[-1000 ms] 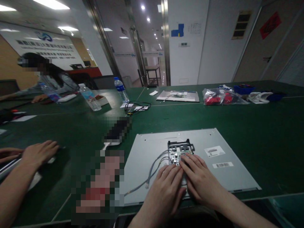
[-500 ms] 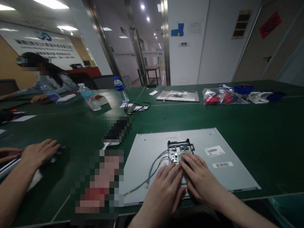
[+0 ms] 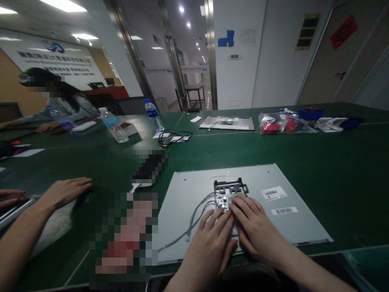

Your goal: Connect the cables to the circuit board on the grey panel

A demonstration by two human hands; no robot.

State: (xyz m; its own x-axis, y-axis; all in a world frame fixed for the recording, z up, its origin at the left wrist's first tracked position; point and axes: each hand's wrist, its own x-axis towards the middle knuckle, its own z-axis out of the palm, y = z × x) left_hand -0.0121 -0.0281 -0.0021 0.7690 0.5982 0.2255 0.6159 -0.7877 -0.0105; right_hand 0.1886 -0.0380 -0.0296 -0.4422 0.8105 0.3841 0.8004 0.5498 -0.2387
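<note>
A grey metal display panel (image 3: 194,182) lies flat on the table in front of me. On its middle sits a black bracket frame (image 3: 231,182) with a small circuit board (image 3: 225,198) in it. My left hand (image 3: 214,237) has its bent fingertips on the board's near left edge, thumb turned in. Beside it, my right hand (image 3: 255,227) lays its fingers over the board's right part. Both hands are closed at the board, and their fingers hide much of it. Grey cables (image 3: 194,219) run from the bracket's left side across the panel.
A co-worker's hand (image 3: 67,190) rests at the left, near a clear plastic bag (image 3: 54,227). A blurred dark phone-like object (image 3: 150,166) lies left of the panel. Farther back are bottles (image 3: 114,125), a coiled black cable (image 3: 165,140), another panel (image 3: 226,123) and bagged red items (image 3: 282,123).
My hands stay almost still on the circuit board. The co-worker's hand at the left has moved a little to the right, and more of the plastic bag shows.
</note>
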